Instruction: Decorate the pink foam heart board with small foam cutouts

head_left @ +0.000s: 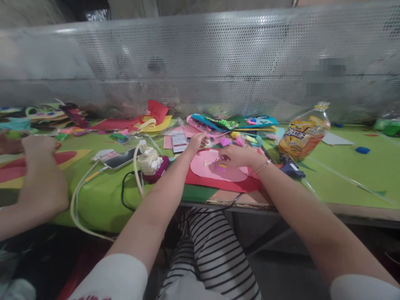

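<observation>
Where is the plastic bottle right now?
In the head view, the bottle stands on the green tabletop, right of the pink oval paper.

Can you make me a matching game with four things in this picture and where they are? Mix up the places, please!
Things:
1. Pink oval paper
2. Bottle
3. Phone
4. Bracelet

Places:
A. Around the right wrist
B. To the left of the left arm
C. On top of red paper
D. To the right of both hands, on the table

Right pairs: 1-C, 2-D, 3-B, 4-A
</observation>
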Available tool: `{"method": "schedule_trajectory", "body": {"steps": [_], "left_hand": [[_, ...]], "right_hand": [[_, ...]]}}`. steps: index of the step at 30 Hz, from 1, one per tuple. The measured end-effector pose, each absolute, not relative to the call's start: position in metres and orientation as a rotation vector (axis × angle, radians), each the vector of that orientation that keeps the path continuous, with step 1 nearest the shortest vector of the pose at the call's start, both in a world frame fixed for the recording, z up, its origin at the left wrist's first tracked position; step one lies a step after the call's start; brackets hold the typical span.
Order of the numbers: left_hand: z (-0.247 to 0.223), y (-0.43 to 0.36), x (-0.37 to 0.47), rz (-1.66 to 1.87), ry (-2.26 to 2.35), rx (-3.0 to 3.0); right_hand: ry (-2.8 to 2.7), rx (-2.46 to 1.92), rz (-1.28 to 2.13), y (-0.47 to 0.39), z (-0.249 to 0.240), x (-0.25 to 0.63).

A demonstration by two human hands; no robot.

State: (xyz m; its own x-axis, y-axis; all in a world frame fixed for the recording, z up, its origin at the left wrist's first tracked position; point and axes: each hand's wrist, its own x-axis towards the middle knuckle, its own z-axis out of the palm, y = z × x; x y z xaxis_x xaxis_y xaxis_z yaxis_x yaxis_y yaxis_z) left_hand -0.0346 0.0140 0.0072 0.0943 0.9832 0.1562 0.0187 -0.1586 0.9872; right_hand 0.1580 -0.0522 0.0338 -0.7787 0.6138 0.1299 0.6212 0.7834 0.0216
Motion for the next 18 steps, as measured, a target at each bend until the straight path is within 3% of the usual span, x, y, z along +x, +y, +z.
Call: {"method": "schedule_trajectory", "body": {"steps": [18], "left_hand": [[0.0084, 0.0142, -0.0345, 1.228, 1.085, 1.399]], "right_hand": [[-2.932, -1.016, -0.219, -0.0534, 0.0330, 0.1572]]}}
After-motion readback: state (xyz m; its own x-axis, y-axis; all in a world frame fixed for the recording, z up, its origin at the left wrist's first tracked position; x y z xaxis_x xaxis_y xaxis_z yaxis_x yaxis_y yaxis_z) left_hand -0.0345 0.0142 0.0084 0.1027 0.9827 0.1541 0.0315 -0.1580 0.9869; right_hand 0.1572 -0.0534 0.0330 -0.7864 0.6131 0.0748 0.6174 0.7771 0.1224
